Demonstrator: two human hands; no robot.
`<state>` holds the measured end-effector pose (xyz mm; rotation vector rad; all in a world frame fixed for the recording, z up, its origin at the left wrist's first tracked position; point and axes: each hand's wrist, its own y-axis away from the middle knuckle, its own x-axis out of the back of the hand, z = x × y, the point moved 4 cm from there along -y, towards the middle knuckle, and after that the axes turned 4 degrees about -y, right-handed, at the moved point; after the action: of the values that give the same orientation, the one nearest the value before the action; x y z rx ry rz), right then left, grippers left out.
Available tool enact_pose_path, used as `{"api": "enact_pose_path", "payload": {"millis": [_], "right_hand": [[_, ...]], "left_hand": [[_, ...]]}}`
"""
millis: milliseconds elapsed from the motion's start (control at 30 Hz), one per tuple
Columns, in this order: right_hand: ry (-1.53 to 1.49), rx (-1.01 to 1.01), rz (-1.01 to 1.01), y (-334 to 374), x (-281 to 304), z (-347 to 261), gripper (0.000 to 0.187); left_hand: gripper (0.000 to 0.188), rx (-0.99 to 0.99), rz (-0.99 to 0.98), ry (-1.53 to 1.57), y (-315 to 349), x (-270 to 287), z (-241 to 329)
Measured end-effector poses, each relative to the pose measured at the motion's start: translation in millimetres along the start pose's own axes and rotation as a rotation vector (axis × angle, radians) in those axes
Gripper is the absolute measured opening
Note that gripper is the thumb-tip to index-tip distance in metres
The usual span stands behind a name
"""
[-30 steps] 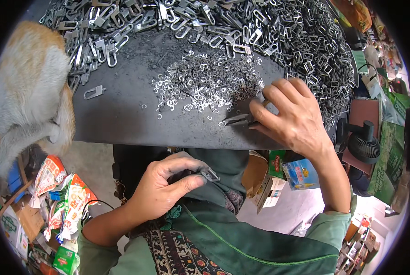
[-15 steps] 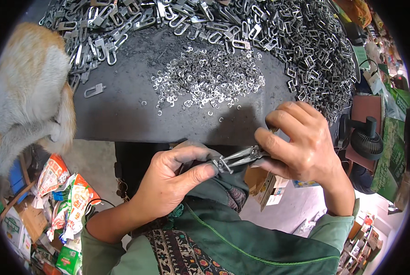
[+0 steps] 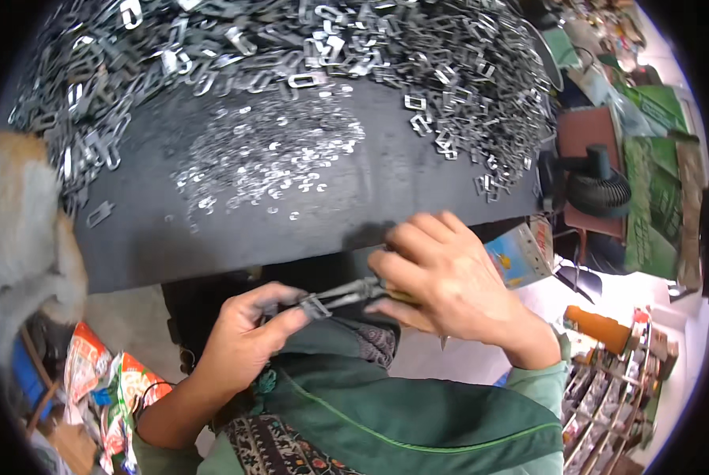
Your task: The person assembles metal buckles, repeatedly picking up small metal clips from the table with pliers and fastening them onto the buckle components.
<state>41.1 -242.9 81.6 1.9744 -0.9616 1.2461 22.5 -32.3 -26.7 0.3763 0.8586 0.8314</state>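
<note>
My left hand (image 3: 251,332) pinches a small metal fitting (image 3: 316,307) between thumb and fingers, just in front of the table edge. My right hand (image 3: 453,289) is closed round the handles of a pair of pliers (image 3: 350,294). The narrow jaws of the pliers point left and meet the fitting; whether they grip a small ring there is too blurred to tell. Beyond my hands, a spread of small C-shaped clips (image 3: 267,150) lies on the dark table (image 3: 307,237).
Long slotted metal pieces (image 3: 212,47) are heaped along the table's far side, and small rectangular metal frames (image 3: 481,87) at the right. An orange-and-white cat (image 3: 22,229) sits at the left edge. A small black fan (image 3: 596,190) stands right of the table.
The view has swung right, so the table contents appear shifted left. Both hands stay together with the fitting and pliers between them.
</note>
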Motion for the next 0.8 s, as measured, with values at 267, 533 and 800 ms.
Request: {"api": "enact_pose_path", "payload": {"millis": [267,533,800], "right_hand": [[0.241,-0.461,0.69,-2.6,0.2,105.2,0.015],[0.471,-0.501,0.605,-15.8,-13.9,113.2,0.016],[-0.855,-0.336,0.17,-13.0,-32.6,19.8,0.016]], "left_hand": [[0.036,-0.243,0.34,-0.168,-42.1,63.2,-68.1],[0.028,-0.106,0.165,-0.206,-24.4,33.4,-44.2],[0.018,-0.284,0.098,-0.255,-5.6,-15.9,24.0]]}}
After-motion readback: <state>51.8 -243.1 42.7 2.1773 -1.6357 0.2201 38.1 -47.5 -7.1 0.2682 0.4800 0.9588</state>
